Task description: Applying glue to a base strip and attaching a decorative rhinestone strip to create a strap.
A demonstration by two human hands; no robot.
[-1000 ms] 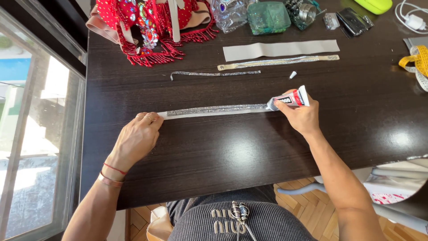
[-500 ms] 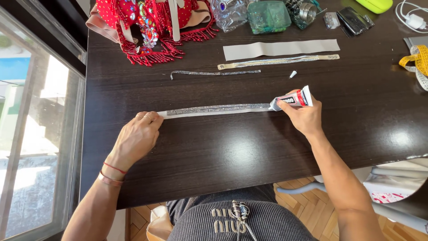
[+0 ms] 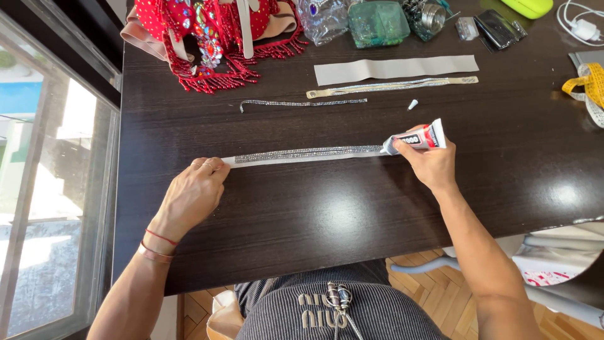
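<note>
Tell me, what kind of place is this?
Probably a home costume-making table: a right hand holds a glue tube to a rhinestone strip, the left hand pins its end, beside a red beaded costume and measuring tape.

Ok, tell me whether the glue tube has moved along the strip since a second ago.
Barely, if at all: the glue tube in the right hand sits below the small white cap, its nozzle at the rhinestone strip's right end.

A long, narrow pale strip (image 3: 302, 155) covered with rows of small sparkling stones lies flat across a dark wooden table, running left to right. A small glue tube (image 3: 416, 138), white with red and black markings, has its nozzle touching the strip's right end.
</note>
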